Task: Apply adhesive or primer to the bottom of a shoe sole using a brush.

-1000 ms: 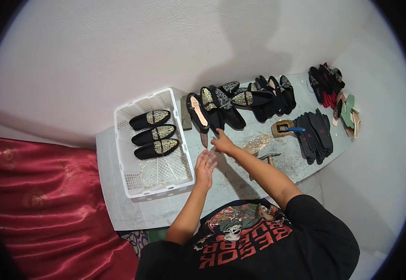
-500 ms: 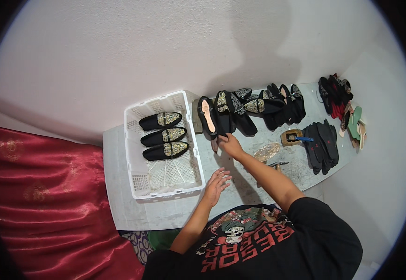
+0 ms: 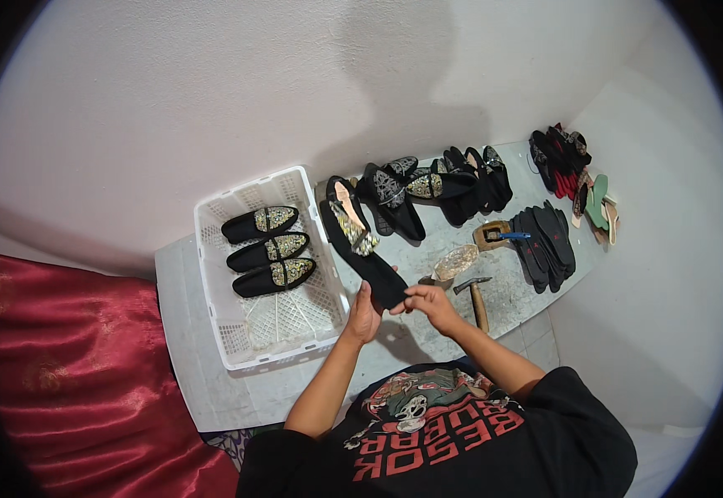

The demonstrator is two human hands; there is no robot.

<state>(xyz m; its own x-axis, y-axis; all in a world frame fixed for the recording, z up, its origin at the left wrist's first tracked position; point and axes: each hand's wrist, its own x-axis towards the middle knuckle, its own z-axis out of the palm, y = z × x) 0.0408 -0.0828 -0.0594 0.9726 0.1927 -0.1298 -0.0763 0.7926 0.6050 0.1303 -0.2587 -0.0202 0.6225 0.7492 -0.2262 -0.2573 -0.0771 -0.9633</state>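
Note:
A black slip-on shoe (image 3: 384, 280) with a gold glittery front is held above the table, its heel end toward me. My left hand (image 3: 365, 319) grips its left side near the heel. The fingers of my right hand (image 3: 433, 307) are closed on the heel edge from the right. Just beyond, another black shoe (image 3: 344, 201) with a pale insole stands at the left end of a row. To my left, a white plastic basket (image 3: 272, 362) holds three black shoes (image 3: 272, 251) with gold glittery fronts, lying side by side.
More black shoes (image 3: 453, 187) line the wall. Right of my hands are a hammer (image 3: 478, 303), a clear crumpled-looking container (image 3: 457, 262), a brown holder (image 3: 489, 236) with a blue-handled tool, and stacked black soles (image 3: 548, 241). Green and beige footwear (image 3: 599, 203) lies at the far right. Red cloth hangs left.
The glitter-fronted shoe has come out of the row toward me in my right hand. My left hand, spread and holding nothing before, now grips it too. The whole view has shifted slightly.

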